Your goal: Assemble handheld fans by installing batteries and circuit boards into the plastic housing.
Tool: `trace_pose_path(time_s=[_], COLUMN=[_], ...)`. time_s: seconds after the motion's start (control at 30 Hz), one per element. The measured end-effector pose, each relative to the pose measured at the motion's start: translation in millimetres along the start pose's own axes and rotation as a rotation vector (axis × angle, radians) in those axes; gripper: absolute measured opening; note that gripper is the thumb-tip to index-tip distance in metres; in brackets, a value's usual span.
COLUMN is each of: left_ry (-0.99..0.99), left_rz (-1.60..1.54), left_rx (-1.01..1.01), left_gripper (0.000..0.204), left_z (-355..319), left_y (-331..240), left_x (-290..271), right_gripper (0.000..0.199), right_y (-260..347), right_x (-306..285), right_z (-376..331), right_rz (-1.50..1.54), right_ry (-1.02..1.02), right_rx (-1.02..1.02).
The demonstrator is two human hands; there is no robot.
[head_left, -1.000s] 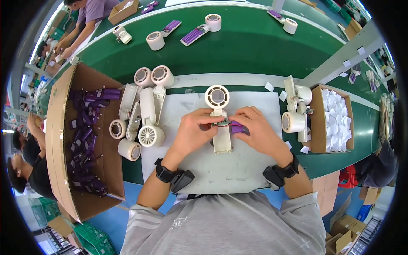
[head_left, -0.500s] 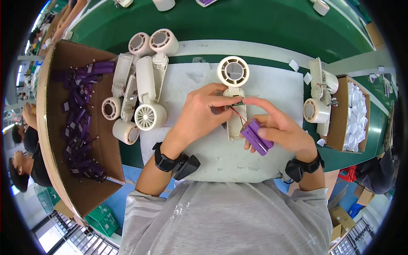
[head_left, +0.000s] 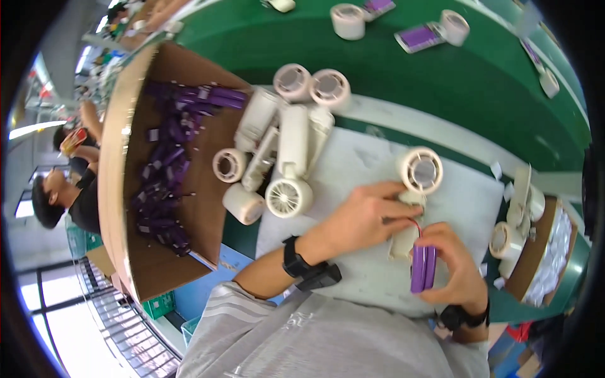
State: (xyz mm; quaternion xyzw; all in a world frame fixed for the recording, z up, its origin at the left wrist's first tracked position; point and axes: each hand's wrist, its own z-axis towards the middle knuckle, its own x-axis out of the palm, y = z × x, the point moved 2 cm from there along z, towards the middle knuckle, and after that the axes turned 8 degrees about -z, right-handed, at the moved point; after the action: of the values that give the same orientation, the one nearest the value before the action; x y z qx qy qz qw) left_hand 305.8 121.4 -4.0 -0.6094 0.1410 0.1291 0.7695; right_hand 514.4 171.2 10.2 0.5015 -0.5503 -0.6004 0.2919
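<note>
My right hand grips a purple battery pack of two joined cells, its thumb and fingers at opposite ends. A red wire runs from the pack up to an opened cream handheld fan, which lies with its round head pointing away from me. My left hand closes on the fan's handle just below the head. Its fingertips are partly hidden and blurred, so what exactly they pinch there is unclear. The open handle shell shows between my hands, on a pale work mat.
At left stands a cardboard box with many purple battery packs. Several cream fans lie beside it. At right are more fan parts and a box of white pieces. Further fans lie on the green conveyor belt.
The view has swung, shifting the whole scene rightward and down. My right hand has turned the battery pack nearly upright in the picture. My left hand stays at the fan's neck.
</note>
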Motion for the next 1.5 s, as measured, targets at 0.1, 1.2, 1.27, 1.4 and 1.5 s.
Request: trace_pose_path(time_s=[0.1,1.2,1.27,1.4,1.5], left_ry=[-0.013,0.082,0.088,0.103,0.103], left_rz=[-0.015,-0.028,-0.019,0.012,0.019], left_rx=[0.007,-0.039,-0.039,-0.031,-0.014], left_gripper=[0.033,0.025,0.025,0.024,0.024], left_z=[-3.3,-4.8,-5.2,-5.8,-9.4], left_y=[0.0,1.3,1.2,0.0,2.9], left_x=[-0.1,-4.5,-4.4,-5.0,-3.7], right_gripper=[0.067,0.064,0.063,0.061,0.059], right_y=[11.3,16.8,16.0,17.9,17.3], right_x=[14.2,39.2,38.4,37.1,41.0], right_z=[2.7,3.4,2.7,3.2,0.9], right_rz=[-0.235,-0.494,-0.550,-0.655,-0.659], right_ry=[-0.138,-0.410,-0.426,-0.452,-0.440], right_rx=[-0.107,-0.210,-0.242,-0.284,-0.242])
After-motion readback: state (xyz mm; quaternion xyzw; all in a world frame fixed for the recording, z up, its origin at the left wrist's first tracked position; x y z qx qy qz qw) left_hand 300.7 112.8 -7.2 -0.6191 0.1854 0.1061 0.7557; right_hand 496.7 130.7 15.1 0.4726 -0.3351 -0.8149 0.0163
